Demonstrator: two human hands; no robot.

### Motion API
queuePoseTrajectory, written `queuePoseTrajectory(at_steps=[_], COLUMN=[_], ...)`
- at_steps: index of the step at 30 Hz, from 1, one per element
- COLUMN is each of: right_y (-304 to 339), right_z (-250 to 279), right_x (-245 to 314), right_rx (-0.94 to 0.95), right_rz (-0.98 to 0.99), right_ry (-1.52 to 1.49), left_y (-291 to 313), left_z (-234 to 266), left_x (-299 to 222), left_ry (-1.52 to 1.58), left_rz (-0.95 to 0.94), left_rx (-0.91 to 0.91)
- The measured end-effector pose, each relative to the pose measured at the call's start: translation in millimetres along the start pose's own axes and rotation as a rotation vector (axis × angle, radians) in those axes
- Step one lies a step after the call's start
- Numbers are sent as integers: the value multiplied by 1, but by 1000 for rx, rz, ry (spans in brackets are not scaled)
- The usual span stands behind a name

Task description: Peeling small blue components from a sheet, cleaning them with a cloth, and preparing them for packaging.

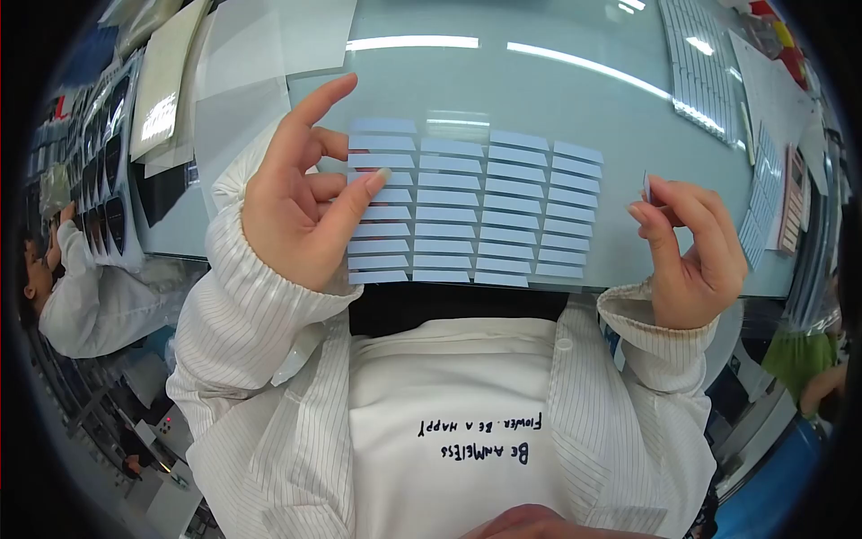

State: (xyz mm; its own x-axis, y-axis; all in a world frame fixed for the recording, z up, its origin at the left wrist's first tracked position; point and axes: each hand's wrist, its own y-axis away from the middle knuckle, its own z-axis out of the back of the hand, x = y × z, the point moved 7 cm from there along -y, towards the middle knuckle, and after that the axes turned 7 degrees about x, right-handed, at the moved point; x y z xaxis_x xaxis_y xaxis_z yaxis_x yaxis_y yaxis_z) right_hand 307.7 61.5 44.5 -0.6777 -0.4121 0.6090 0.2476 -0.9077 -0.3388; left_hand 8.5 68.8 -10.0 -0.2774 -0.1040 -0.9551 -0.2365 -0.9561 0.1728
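Note:
A clear sheet bearing rows of pale blue strips (446, 215) in several columns is in front of me, at the near edge of the table. My left hand (305, 193) grips its left edge, thumb lying on top over the strips. Other fingers of that hand show faintly through the sheet from beneath, and the index finger sticks up. To the right of the sheet, apart from it, my right hand (696, 247) pinches a thin small piece (646, 183) between thumb and fingertips. The piece is seen nearly edge-on, so its kind is unclear.
The glossy pale table (539, 99) reflects ceiling lights. More strip sheets (696, 72) and a pink-striped sheet (794, 198) lie at the right. White sheets (242, 54) and a stack of pale sheets (166, 99) lie far left. A person in white (99, 301) sits at the left.

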Motion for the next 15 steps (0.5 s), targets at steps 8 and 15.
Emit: queuePoseTrajectory(at_steps=[8,15], right_y=[7,7], right_z=[-8,-9], right_x=[4,5], right_rx=[-12,-9], right_rz=[-35,-44], right_ry=[-8,0], left_y=[6,4], left_z=[7,4], left_x=[-4,-6], left_ry=[34,52], left_rz=[80,71], left_rx=[-12,-5])
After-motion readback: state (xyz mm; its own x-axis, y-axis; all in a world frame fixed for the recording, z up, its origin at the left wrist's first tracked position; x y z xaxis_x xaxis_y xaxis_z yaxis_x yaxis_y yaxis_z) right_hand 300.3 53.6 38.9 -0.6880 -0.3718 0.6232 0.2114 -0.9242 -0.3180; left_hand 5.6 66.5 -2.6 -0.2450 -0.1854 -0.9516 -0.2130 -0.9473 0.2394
